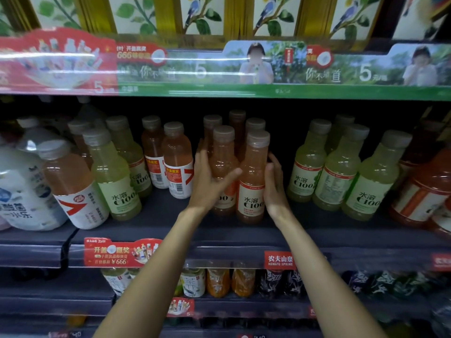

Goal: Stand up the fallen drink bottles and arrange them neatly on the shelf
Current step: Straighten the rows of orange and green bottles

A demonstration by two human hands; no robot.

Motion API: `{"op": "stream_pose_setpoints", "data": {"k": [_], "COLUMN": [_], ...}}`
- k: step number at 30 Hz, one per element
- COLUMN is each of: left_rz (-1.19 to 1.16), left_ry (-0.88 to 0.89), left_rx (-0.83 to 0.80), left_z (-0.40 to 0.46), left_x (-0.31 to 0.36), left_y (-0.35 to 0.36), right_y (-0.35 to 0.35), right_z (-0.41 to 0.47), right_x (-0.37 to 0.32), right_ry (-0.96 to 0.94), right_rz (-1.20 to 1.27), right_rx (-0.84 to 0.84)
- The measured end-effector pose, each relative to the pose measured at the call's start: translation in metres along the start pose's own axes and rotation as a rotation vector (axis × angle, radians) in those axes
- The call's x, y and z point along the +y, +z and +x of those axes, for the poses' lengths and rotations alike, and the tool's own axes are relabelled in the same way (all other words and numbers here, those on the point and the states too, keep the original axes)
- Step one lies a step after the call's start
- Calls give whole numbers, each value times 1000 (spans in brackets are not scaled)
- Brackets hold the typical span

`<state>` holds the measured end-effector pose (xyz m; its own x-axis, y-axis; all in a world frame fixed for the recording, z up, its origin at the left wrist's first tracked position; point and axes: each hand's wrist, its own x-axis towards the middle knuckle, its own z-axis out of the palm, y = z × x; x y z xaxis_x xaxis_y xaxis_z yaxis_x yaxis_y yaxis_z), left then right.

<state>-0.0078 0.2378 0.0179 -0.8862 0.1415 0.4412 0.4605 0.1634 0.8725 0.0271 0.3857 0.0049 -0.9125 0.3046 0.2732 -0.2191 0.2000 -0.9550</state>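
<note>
Two upright pink C100 bottles stand side by side at the middle of the dark shelf [170, 230]. My left hand [207, 179] lies against the left pink bottle [223, 154], fingers stretched out along its side and thumb across its front. My right hand [274, 184] wraps the right side of the right pink bottle [253, 176], fingers curled behind it. More pink bottles [253, 124] stand upright behind these two. No bottle lies on its side on this shelf.
Yellow-green C100 bottles [340, 172] stand in rows to the right, with large orange jugs [424, 189] beyond. To the left are pink bottles with white labels [177, 162], green bottles [114, 174] and white jugs [22, 186]. A lower shelf holds tea bottles [217, 281].
</note>
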Motion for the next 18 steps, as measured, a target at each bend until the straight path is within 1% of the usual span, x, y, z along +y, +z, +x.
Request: {"op": "stream_pose_setpoints", "data": {"k": [3, 7, 12, 14, 16, 18], "left_rz": [30, 22, -52, -53, -31, 55], "left_ry": [79, 85, 65, 23, -6, 95], "left_rx": [1, -13, -92, -83, 7, 128], "left_z": [0, -2, -9, -14, -23, -35], "left_x": [-3, -3, -3, -1, 4, 12], "left_y": [0, 1, 3, 1, -10, -29], "right_y": [0, 2, 2, 3, 2, 2], "right_z": [1, 0, -11, -22, -37, -50], "right_x": [4, 4, -1, -6, -12, -15], "right_ry": [7, -19, -87, -194, -376, -563], "right_rz": [25, 2, -82, -100, -174, -266], "right_rx": [12, 37, 90, 158, 257, 327]}}
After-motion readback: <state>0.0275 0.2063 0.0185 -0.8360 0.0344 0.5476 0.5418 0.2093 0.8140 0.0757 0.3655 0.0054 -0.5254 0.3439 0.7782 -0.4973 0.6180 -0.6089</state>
